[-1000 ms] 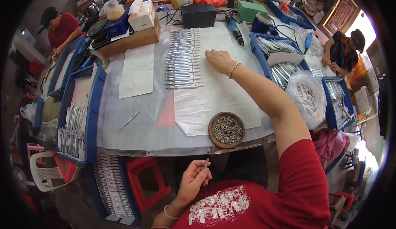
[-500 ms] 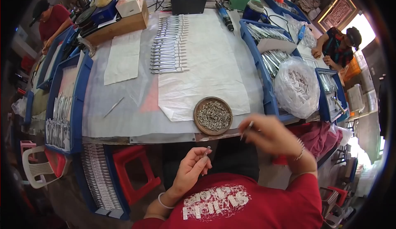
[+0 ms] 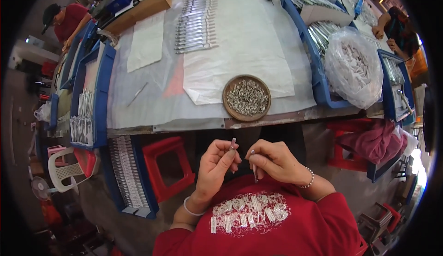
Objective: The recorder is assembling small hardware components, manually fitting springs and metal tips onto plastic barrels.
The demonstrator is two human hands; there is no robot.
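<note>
In front of my red shirt both hands are raised close together, below the table edge. My left hand (image 3: 216, 166) is closed in a pinch around a short metal piece (image 3: 234, 142), whose pale tip sticks up past the thumb. Beside it, my right hand (image 3: 277, 162) has its fingers curled around a slim metal tool (image 3: 255, 175); one end points down, and its exact kind is hidden by the fingers. On the table edge beyond the hands sits a round brown dish (image 3: 226, 100) full of tiny silvery metal parts (image 3: 249, 98).
A row of slender metal rods (image 3: 196, 23) lies on white paper (image 3: 249, 39). Blue bins (image 3: 318, 78) with metal pieces and a plastic bag (image 3: 354, 71) stand right; another blue bin (image 3: 102, 85) stands left. A red stool (image 3: 168, 168) is below. Two people work nearby.
My right hand has come down and left from beside the dish, close to my left hand. The view has tilted lower, while the left hand keeps its pinch.
</note>
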